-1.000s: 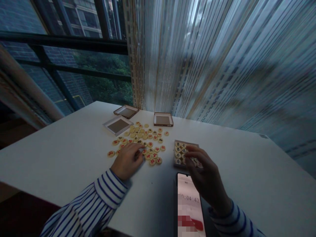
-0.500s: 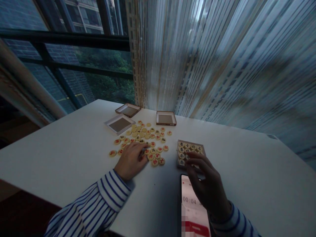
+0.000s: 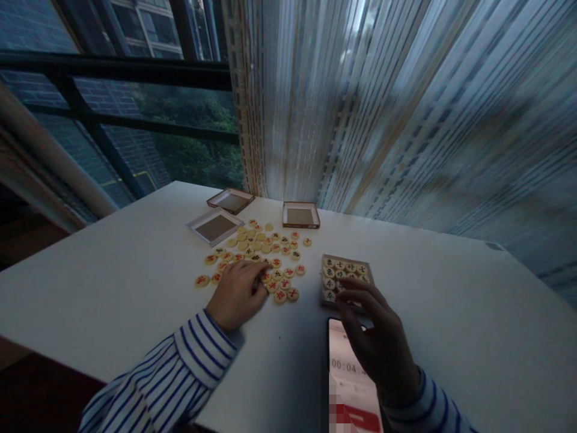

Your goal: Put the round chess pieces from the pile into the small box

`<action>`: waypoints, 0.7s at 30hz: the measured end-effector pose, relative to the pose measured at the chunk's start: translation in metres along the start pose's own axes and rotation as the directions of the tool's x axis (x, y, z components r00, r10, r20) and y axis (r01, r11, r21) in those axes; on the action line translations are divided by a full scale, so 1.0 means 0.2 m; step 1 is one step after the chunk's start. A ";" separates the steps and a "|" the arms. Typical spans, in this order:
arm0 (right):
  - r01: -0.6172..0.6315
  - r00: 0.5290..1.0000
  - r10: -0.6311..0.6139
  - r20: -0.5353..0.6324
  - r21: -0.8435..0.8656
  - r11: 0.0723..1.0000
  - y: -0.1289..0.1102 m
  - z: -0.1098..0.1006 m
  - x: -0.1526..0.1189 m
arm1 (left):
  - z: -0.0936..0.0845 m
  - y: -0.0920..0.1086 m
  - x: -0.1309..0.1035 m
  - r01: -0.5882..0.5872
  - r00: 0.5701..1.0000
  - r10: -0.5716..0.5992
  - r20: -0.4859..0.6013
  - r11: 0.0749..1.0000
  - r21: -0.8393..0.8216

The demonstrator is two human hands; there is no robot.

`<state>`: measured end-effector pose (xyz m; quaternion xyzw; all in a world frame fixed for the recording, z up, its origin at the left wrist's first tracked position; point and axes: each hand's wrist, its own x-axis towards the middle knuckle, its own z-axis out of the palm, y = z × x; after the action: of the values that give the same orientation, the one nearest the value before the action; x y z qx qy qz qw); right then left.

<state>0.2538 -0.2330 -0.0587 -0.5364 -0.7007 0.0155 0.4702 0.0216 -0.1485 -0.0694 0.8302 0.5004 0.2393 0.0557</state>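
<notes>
Round pieces with red or black characters (image 3: 280,296) lie spread over the white table, some with a plain face up. My left hand (image 3: 238,293) rests at the near left side of the spread, fingers bent over some pieces; what is under its fingertips is hidden. To the right, a shallow box (image 3: 323,282) holds rows of pieces with black characters. My right hand (image 3: 378,331) hovers over the box's near edge, thumb and fingers apart, with nothing visible between them. Below it lies a phone (image 3: 349,349) showing a timer.
Behind the loose pieces stand a pale tray (image 3: 195,226), a brown-edged box part (image 3: 210,205) and another box part (image 3: 301,226), each without pieces. The white table (image 3: 112,270) reaches back to a window and a string curtain (image 3: 306,120).
The whole view has shifted slightly, so the table and pieces appear a little further left. Both hands keep nearly the same pose.
</notes>
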 end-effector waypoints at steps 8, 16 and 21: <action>-0.011 1.000 0.011 0.001 -0.011 1.000 -0.01 -0.01 0.01 | 0.00 0.00 0.01 0.019 1.000 -0.019 0.005 0.999 -0.037; -0.032 0.999 0.032 -0.012 -0.011 0.999 -0.01 -0.01 -0.01 | 0.01 -0.02 0.00 -0.024 0.999 0.021 -0.046 0.998 -0.061; -0.018 0.999 0.017 -0.045 -0.022 1.000 -0.01 -0.02 0.00 | 0.00 -0.01 0.00 -0.112 0.982 0.103 -0.156 0.992 -0.049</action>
<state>0.2553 -0.2353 -0.0558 -0.5479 -0.6853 0.0000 0.4798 0.0201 -0.1473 -0.0702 0.8331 0.4506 0.3195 0.0282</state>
